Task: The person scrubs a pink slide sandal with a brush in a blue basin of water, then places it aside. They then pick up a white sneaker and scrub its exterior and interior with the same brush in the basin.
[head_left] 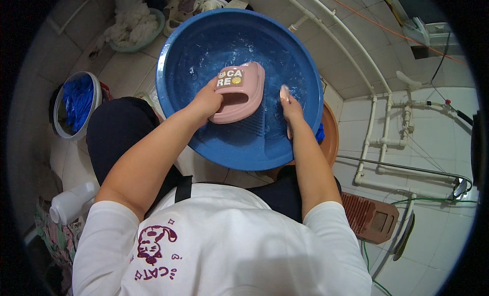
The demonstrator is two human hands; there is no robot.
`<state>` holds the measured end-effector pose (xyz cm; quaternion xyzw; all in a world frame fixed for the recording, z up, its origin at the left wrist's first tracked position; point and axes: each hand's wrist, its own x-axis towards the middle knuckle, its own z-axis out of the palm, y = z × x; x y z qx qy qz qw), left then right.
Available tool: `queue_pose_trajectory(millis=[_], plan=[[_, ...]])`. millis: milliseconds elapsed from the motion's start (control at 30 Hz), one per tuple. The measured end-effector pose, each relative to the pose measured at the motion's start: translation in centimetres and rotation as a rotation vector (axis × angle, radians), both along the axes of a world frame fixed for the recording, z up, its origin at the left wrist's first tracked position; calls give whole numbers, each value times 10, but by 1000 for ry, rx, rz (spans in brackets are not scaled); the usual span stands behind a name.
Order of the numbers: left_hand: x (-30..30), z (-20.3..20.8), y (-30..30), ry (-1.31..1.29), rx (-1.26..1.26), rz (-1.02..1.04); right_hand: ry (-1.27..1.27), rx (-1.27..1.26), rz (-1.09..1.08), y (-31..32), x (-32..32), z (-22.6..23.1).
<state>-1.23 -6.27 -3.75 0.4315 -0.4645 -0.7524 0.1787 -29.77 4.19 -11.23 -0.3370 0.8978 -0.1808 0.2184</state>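
A pink slide slipper (252, 74) with a patch on its strap is held up over a large blue basin (175, 51). My left hand (206, 101) grips it at the side of the strap, near its opening. On the right side of the basin, my right hand (292, 110) is closed round a slim pale-pink thing (284, 91), seen edge-on, whose kind I cannot make out. Water (224, 38) with glints of light lies in the basin. Ridges like a washboard (247, 125) show on the basin's near inner wall.
On the left stands a white bucket (94, 110) with a blue bag inside. A white jug (74, 202) lies nearer me. An orange-brown basin (331, 128) sits partly under the blue one. A brown washboard (369, 217) leans by the tiled wall with pipes (371, 128). Behind is a bowl of pale fluff (135, 28).
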Motion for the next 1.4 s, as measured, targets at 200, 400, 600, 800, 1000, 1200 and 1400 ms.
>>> queue_pose_trajectory(millis=[200, 400, 600, 800, 1000, 1200, 1400], plan=[[3, -1, -1, 46, -23, 24, -398, -396, 134, -11, 74, 79], [5, -1, -2, 90, 19, 43, -297, -476, 458, 4, 101, 107], [10, 18, -6, 330, 308, 131, -240, -372, 43, 23, 59, 73], [20, 22, -6, 348, 522, 109, -500, -497, -124, 26, 89, 108], [29, 45, -7, 550, 235, 39, -546, -585, -177, 34, 93, 104], [54, 64, -30, 572, -119, 611, -503, -504, -82, 25, 119, 112], [146, 93, -87, 864, -205, 1109, -518, -507, 53, 17, 118, 88]])
